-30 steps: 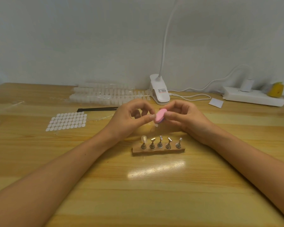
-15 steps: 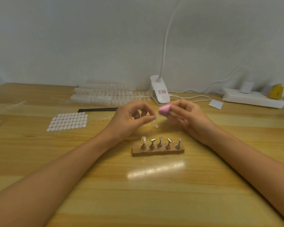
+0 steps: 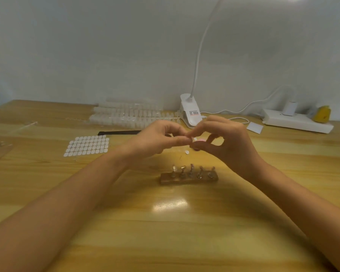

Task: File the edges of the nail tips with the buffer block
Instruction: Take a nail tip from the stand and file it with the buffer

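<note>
Left hand (image 3: 161,140) is raised over the middle of the table (image 3: 165,232), fingers curled, thumb and forefinger pinched together. A pale speck sits at their tips, too small to tell whether it is a nail tip. Right hand (image 3: 230,146) is just beside it, fingertips nearly touching the left's, pinching the pink buffer block (image 3: 200,141), which is mostly hidden behind the fingers. A small white oval piece (image 3: 187,152) lies on the table under the hands. The wooden stand (image 3: 188,178) with five metal holders is nearer the front edge, below both hands. The white sticker sheet (image 3: 86,145) is toward the left side, with a black strip (image 3: 119,132) behind it. Along the far edge are rows of clear nail tips (image 3: 130,115), the clip lamp (image 3: 190,112), a white card (image 3: 254,127) and a power strip (image 3: 296,122).
</note>
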`<state>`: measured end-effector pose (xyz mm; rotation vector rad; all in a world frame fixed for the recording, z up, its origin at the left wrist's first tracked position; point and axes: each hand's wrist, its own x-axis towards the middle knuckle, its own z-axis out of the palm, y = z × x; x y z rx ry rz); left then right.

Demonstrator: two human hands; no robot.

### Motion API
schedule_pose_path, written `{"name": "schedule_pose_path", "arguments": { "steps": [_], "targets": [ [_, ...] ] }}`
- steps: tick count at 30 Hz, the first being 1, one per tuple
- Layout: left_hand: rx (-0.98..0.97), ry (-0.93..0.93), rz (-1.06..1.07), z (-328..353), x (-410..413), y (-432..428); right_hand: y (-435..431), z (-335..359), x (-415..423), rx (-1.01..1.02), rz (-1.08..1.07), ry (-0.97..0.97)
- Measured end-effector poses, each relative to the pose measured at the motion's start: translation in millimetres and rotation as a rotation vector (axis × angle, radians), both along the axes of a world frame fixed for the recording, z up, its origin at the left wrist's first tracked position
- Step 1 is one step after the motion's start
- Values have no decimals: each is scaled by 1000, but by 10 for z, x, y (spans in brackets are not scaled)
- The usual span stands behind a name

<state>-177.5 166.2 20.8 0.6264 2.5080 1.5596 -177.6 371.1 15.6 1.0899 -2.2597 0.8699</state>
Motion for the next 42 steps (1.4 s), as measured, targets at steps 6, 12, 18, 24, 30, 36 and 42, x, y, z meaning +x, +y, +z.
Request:
{"name": "schedule_pose_path", "arguments": {
  "steps": [6,12,18,24,30,36,42],
  "targets": [
    [-5,-82,34,181,135,-70,-98,145,194,12,-94,88],
    [-34,55,80,0,304,-113,-83,149,281,3,-101,24],
    [-241,115,-1,-330,421,-126,130,-193,360,-279,-83,-436],
    [-138,175,132,-416,434,-31,86,-293,406,-199,-21,-412],
    [-63,220,209,-463,452,2,-65,-332,386,-161,-1,-361],
    [-54,215,257,-497,443,10,-125,-414,385,-214,-11,-391],
    [-67,217,286,-515,424,33,-136,-427,368,-220,-23,-393]
  ]
}}
